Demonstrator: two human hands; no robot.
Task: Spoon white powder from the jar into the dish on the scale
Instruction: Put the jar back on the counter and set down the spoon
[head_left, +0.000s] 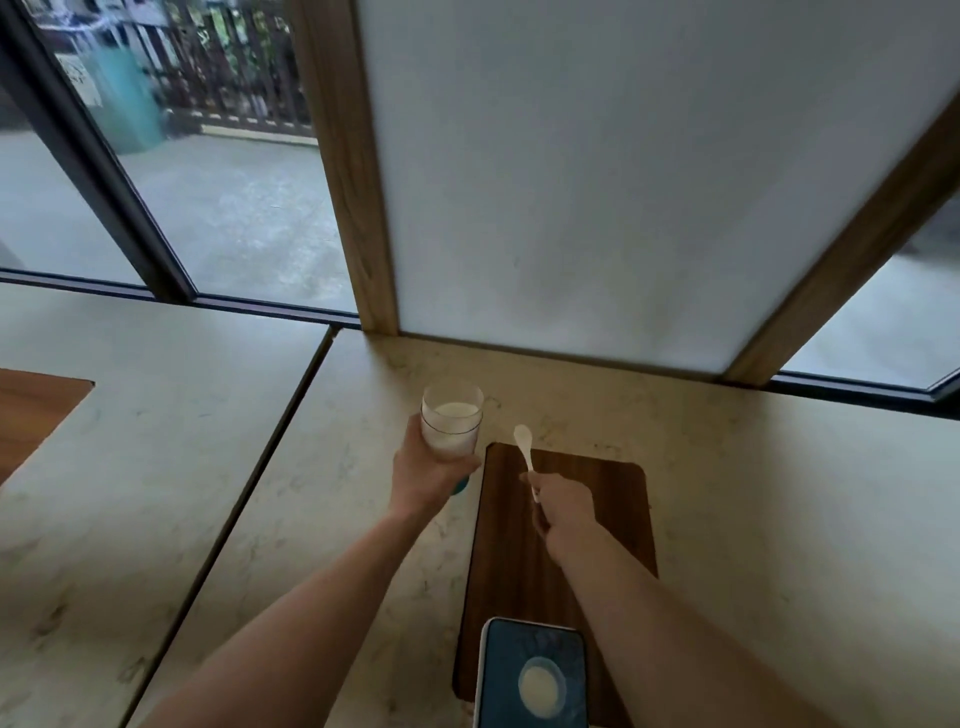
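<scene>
The right hand (563, 506) pinches the white spoon (524, 451) by its handle, bowl raised beside the jar (451, 422), which the left hand (423, 475) grips and lifts, probably for easy scooping. The dish (542, 685) with powder waits on the scale (532, 673), nearer the person.

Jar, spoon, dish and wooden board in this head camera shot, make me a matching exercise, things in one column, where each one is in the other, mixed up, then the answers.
Things:
1. jar
2. spoon
3. dish
4. wooden board

Places:
A. on the blue scale
B. held in the right hand
C. flat on the counter
D. held in the left hand

Pairs: 1-D, 2-B, 3-A, 4-C
</scene>
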